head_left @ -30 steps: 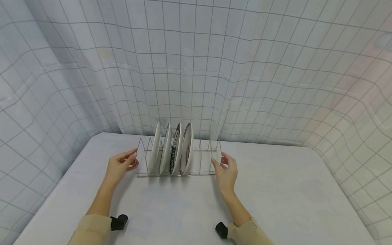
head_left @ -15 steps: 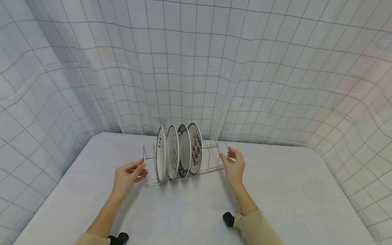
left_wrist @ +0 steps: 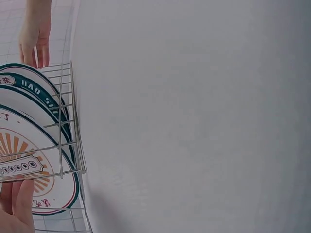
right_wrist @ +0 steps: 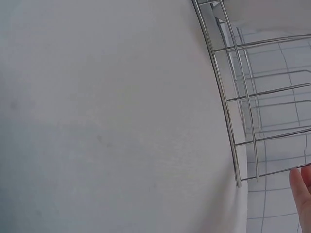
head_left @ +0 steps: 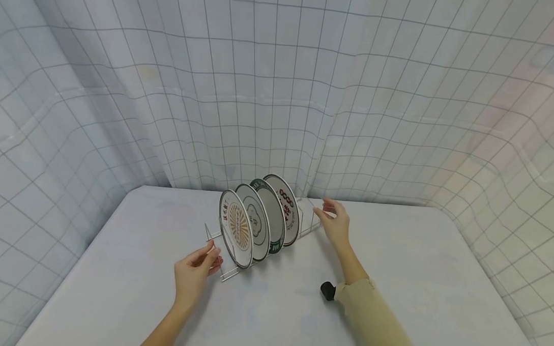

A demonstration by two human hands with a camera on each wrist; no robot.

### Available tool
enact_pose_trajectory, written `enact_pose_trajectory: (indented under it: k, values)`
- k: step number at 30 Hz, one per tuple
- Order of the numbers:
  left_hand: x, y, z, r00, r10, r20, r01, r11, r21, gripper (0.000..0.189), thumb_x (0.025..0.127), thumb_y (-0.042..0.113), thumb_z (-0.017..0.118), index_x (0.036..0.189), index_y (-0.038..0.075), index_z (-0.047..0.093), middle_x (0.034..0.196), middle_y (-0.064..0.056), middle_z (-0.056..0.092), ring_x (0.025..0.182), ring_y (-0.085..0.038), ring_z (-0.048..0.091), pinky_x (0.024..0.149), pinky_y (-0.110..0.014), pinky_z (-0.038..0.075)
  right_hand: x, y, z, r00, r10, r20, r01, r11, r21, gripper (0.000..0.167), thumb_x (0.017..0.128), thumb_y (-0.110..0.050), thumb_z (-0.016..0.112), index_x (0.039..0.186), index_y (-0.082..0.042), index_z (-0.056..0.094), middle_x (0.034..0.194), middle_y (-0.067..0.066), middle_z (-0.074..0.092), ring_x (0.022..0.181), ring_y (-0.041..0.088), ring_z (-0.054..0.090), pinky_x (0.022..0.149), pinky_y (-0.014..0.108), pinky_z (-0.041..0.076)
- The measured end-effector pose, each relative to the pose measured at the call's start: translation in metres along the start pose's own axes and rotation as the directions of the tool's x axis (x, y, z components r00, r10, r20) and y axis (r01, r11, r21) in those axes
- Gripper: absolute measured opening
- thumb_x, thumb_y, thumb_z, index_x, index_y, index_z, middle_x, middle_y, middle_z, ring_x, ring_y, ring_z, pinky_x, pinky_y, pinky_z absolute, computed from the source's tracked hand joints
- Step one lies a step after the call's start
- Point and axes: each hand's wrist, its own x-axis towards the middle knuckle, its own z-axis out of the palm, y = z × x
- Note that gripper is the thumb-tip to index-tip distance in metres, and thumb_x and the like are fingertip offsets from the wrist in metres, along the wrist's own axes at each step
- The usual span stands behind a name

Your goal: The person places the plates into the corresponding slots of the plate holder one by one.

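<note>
A metal wire plate rack (head_left: 232, 274) stands turned at an angle on the table, its left end nearer me. Several round plates stand on edge in it. The nearest plate (head_left: 237, 230) carries an orange sunburst; behind it is a pale plate (head_left: 256, 220), then a green-rimmed plate (head_left: 275, 213) and one with red lettering (head_left: 288, 209). My left hand (head_left: 193, 274) pinches the rack's near end wire between thumb and fingers. At the far end, my right hand (head_left: 336, 223) pinches the other end wire. The right wrist view shows right-hand fingertips (right_wrist: 302, 194) at that wire.
The rack rests on a white-covered table (head_left: 272, 315). A white grid-patterned curtain (head_left: 279, 117) encloses the back and both sides, close behind the rack. A black device (head_left: 328, 291) sits at the right sleeve's cuff.
Both hands have turned the rack: its left end came toward me and rightward, its right end went slightly back and right. The plate faces have swung into view.
</note>
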Motion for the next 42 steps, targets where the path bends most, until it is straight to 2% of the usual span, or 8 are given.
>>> enact_pose_trajectory:
  k: [7,11,15,23,28,32,39,42]
  values:
    - [0.002,0.010,-0.003,0.987,0.146,0.073,-0.152,0.984,0.093,0.029,0.080,-0.007,0.065,0.108,-0.012,0.060,0.070,-0.015,0.065,0.061,-0.006,0.064,0.059,-0.020,0.056,0.003,0.023,0.004,0.999,0.008,-0.049,-0.012,0.998,-0.066,0.039,0.080,-0.005,0.070,0.115,0.008,0.056,0.105,0.025,0.056,0.096,0.040,0.056,0.086,0.045,0.051]
    - [0.011,0.026,-0.009,0.946,0.312,0.086,-0.324,0.913,0.247,0.031,0.073,-0.011,0.069,0.103,-0.011,0.063,0.075,-0.019,0.061,0.068,-0.001,0.059,0.064,-0.012,0.053,-0.008,0.016,0.010,0.988,-0.053,-0.146,0.044,0.997,-0.062,0.037,0.084,-0.007,0.066,0.117,0.003,0.055,0.108,0.020,0.056,0.099,0.034,0.054,0.088,0.043,0.049]
    - [0.032,0.031,-0.020,0.910,0.400,0.107,-0.414,0.878,0.240,0.032,0.071,-0.016,0.068,0.103,-0.014,0.062,0.085,-0.022,0.057,0.079,-0.004,0.057,0.074,-0.015,0.052,-0.026,-0.013,0.024,0.958,-0.165,-0.234,0.179,0.983,0.040,0.033,0.084,0.003,0.062,0.115,0.008,0.053,0.106,0.023,0.054,0.099,0.033,0.053,0.087,0.042,0.049]
    - [0.075,0.014,-0.044,0.906,0.265,0.331,-0.361,0.891,0.276,0.035,0.084,0.002,0.064,0.118,-0.006,0.057,0.106,-0.025,0.061,0.091,0.003,0.058,0.079,-0.008,0.047,-0.068,-0.069,0.061,0.926,-0.329,-0.185,0.366,0.901,0.231,0.029,0.081,0.013,0.059,0.110,0.014,0.051,0.100,0.028,0.053,0.095,0.026,0.054,0.086,0.027,0.051]
    - [0.089,0.002,-0.051,0.881,0.141,0.452,-0.318,0.883,0.345,0.037,0.091,0.018,0.058,0.124,0.002,0.055,0.115,-0.016,0.061,0.097,0.007,0.054,0.079,-0.009,0.046,-0.094,-0.079,0.087,0.911,-0.404,-0.083,0.409,0.864,0.293,0.031,0.081,0.015,0.058,0.110,0.014,0.050,0.102,0.028,0.053,0.095,0.028,0.055,0.084,0.031,0.052]
    - [0.092,0.000,-0.049,0.854,0.107,0.510,-0.297,0.903,0.309,0.039,0.093,0.019,0.055,0.126,-0.001,0.053,0.118,-0.019,0.059,0.098,0.006,0.055,0.081,-0.012,0.048,-0.111,-0.078,0.103,0.905,-0.425,-0.026,0.412,0.859,0.304,0.032,0.079,0.016,0.059,0.111,0.013,0.051,0.104,0.027,0.053,0.097,0.031,0.056,0.084,0.035,0.052]
    - [0.095,0.000,-0.041,0.824,0.113,0.555,-0.285,0.930,0.234,0.036,0.094,0.014,0.052,0.124,-0.006,0.052,0.119,-0.024,0.056,0.098,0.004,0.056,0.084,-0.012,0.046,-0.132,-0.086,0.120,0.874,-0.485,-0.016,0.483,0.867,0.125,0.037,0.078,0.009,0.065,0.114,0.007,0.054,0.107,0.019,0.057,0.095,0.026,0.058,0.083,0.029,0.053]
    - [0.096,-0.002,-0.039,0.824,0.109,0.556,-0.282,0.931,0.234,0.034,0.094,0.013,0.052,0.123,-0.006,0.053,0.119,-0.024,0.056,0.099,0.003,0.056,0.084,-0.011,0.045,-0.137,-0.087,0.128,0.894,-0.448,0.014,0.442,0.887,0.129,0.037,0.079,0.008,0.064,0.115,0.007,0.054,0.109,0.018,0.058,0.097,0.027,0.058,0.084,0.029,0.053]
